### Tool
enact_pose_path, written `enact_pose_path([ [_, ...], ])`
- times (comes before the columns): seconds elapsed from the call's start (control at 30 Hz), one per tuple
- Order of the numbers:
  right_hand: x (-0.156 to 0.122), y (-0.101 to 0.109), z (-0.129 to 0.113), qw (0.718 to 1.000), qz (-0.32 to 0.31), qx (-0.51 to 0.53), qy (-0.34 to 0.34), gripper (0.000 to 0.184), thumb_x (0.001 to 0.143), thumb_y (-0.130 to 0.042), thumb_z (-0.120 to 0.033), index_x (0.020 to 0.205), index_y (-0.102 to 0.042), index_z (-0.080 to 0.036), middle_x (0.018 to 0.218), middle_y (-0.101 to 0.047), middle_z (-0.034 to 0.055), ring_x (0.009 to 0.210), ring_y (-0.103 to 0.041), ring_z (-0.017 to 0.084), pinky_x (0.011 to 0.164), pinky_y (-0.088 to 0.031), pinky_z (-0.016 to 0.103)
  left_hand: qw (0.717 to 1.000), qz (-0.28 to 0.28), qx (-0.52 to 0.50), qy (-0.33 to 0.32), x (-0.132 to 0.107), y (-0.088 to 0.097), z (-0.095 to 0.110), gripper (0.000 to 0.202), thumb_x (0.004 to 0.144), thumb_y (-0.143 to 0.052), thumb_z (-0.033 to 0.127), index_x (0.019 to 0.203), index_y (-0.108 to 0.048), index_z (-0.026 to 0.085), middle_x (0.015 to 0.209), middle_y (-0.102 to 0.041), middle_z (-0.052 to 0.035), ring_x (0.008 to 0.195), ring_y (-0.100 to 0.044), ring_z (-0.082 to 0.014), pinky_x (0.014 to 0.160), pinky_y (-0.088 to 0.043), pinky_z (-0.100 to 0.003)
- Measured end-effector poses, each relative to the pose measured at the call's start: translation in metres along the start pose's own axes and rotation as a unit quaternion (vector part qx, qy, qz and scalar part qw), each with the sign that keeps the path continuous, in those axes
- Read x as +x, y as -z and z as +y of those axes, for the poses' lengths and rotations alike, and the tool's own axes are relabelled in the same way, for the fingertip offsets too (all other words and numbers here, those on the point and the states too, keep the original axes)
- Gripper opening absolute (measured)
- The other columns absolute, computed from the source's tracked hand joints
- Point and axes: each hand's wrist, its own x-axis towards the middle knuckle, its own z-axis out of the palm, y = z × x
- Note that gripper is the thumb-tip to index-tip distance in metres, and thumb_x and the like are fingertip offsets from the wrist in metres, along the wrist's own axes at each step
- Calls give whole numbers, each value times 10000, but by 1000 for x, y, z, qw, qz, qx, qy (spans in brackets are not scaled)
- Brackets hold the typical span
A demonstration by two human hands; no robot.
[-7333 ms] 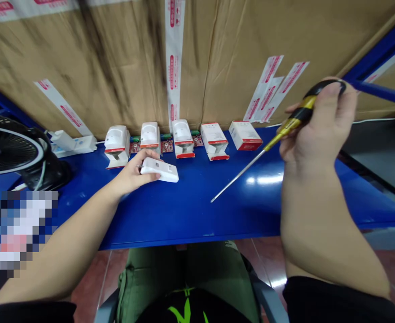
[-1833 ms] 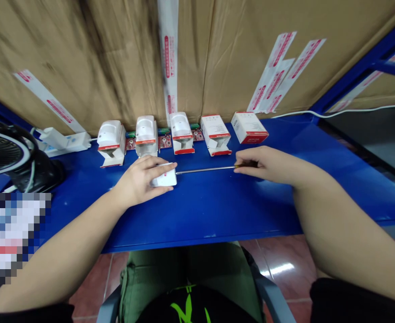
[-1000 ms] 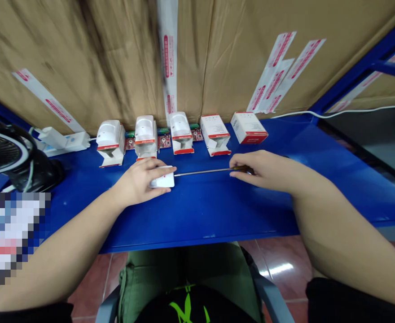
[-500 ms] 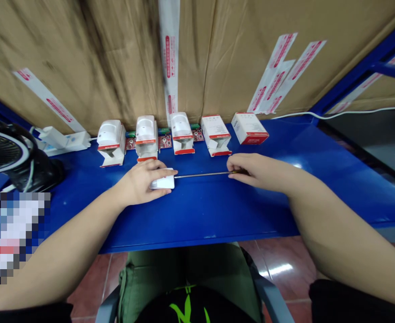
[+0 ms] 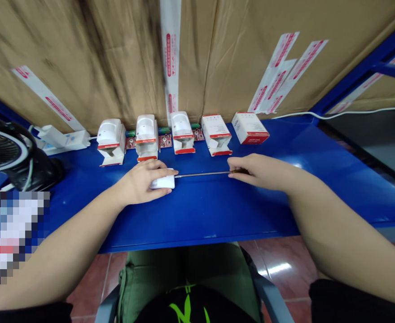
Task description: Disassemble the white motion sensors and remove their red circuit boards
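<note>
My left hand (image 5: 147, 180) is closed round a small white plastic detector housing (image 5: 164, 182) lying on the blue table; the palm and fingers cover its left part. A long thin screwdriver (image 5: 202, 173) lies level across the gap between my hands, its tip at the right end of the housing. Its handle is mostly hidden inside my right hand (image 5: 247, 170), whose fingers are curled round it. Whether the tip touches a screw is too small to tell.
Behind my hands, white detectors (image 5: 146, 127) sit on opened red-and-white boxes (image 5: 112, 154), with red circuit boards (image 5: 165, 141) between. Two more boxes (image 5: 250, 128) stand to the right. A black fan (image 5: 25, 157) and a power strip (image 5: 68, 142) occupy the left. Cardboard (image 5: 231, 58) backs the table (image 5: 197, 215).
</note>
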Motion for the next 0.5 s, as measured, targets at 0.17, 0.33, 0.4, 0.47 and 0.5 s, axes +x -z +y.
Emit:
enact_pose_path([
  [0.17,0,1,-4,1000,11,20,20,272,1034,-516,-443,854,-601,-257,785,-714,42,681,-627,206,668,-445,348,1000,-3,9,-2,1,0,1,465,1056,-653,501,1419,-744,225,1315,-763,-151,1151,-776,-315,995,-641,-496],
  [0.33,1,1,-1,998,12,5,57,336,1047,-468,-432,851,-670,-248,853,-763,78,760,-688,229,742,-505,373,1000,-10,12,11,2,-1,2,483,1047,-649,508,1436,-728,233,1322,-759,-145,1157,-774,-318,1008,-633,-506],
  [0.4,0,2,2,998,13,2,54,344,1047,-474,-436,873,-703,-246,867,-778,78,775,-706,231,748,-517,373,1000,-14,14,18,2,0,2,489,1040,-652,511,1436,-721,233,1334,-755,-147,1170,-769,-324,1012,-631,-513],
  [0.47,-1,3,7,999,19,-6,43,348,1040,-481,-438,889,-727,-245,891,-792,83,794,-722,236,756,-527,375,999,-18,16,23,2,0,3,481,1029,-662,507,1413,-724,224,1328,-756,-148,1182,-762,-332,1022,-629,-518],
  [0.5,-1,4,9,999,21,-11,36,347,1035,-485,-436,892,-736,-244,904,-799,87,804,-728,240,761,-532,378,999,-19,15,25,2,1,3,473,1022,-671,502,1398,-726,220,1322,-756,-147,1189,-758,-332,1036,-627,-517],
])
